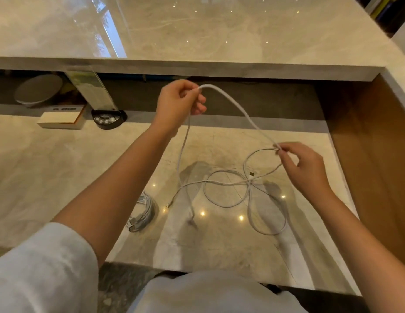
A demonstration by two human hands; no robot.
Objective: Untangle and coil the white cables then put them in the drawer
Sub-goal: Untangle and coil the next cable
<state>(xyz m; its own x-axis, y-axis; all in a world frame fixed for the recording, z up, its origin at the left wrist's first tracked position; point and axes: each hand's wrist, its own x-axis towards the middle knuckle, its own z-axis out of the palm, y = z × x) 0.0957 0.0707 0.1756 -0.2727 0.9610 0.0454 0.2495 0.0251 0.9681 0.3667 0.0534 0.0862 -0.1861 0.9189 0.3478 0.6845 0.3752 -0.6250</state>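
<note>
1. The marble counter (61, 177) spreads under both arms, with a raised shelf at twelve o'clock.
2. The left hand (178, 102), lifted at twelve o'clock, grips the white cable (228, 98) in curled fingers.
3. The right hand (303, 168), at three o'clock, pinches the same cable lower down; its loops lie tangled on the counter between the arms.
4. A coiled cable bundle (143, 211) rests at seven o'clock of the tangle.
5. A black button panel (107, 119) sits at ten o'clock.
</note>
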